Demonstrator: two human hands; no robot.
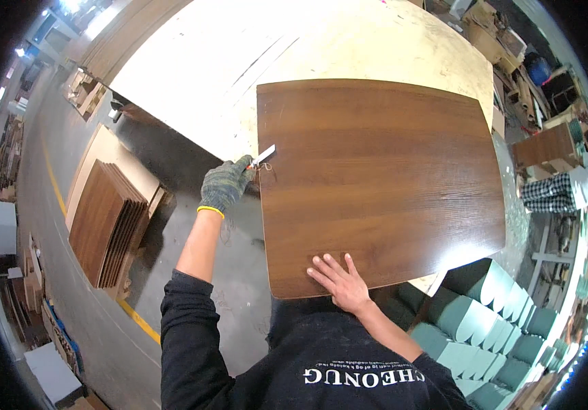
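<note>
A large brown wood-grain panel (383, 178) lies in front of me, its near edge against my body. My left hand (226, 184), in a grey-green knit glove with a yellow cuff, is closed round a knife (264, 155) at the panel's left edge. The knife's flat pale blade reaches over the panel's surface, and a bit of orange shows by my fingers. A thin curled strip (265, 167) hangs beside the blade. My bare right hand (342, 281) rests on the panel near its front edge, fingers spread and holding nothing.
Beneath the panel is a pale worktable (191, 75). At left, a stack of brown panels (106, 225) leans on a pallet. Rolled or folded green bundles (482, 335) are piled at right. A checked cloth (549, 193) lies farther right, near cartons and scrap.
</note>
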